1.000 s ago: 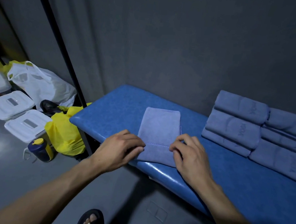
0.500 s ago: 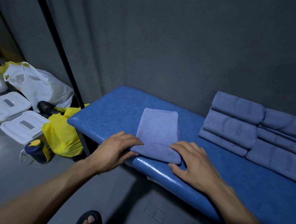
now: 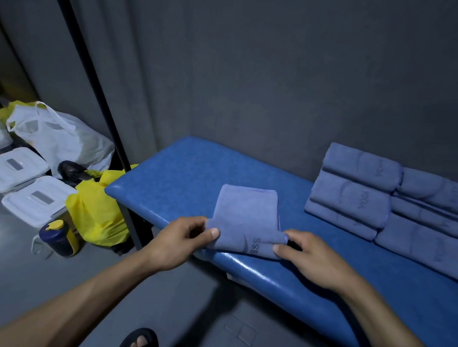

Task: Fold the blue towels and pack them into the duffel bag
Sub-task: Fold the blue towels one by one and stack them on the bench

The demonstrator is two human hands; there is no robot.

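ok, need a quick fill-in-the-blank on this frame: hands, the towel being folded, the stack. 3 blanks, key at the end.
1. The left hand and right hand pinch the near edge of the ____ towel.
2. That towel lies on a padded ____ bench.
3. The stack of folded towels sits to the ____ of it.

Missing words: blue; blue; right

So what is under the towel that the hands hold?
The towel lies on the blue padded bench. The left hand and right hand pinch its rolled near edge. What lies inside the fold is covered.
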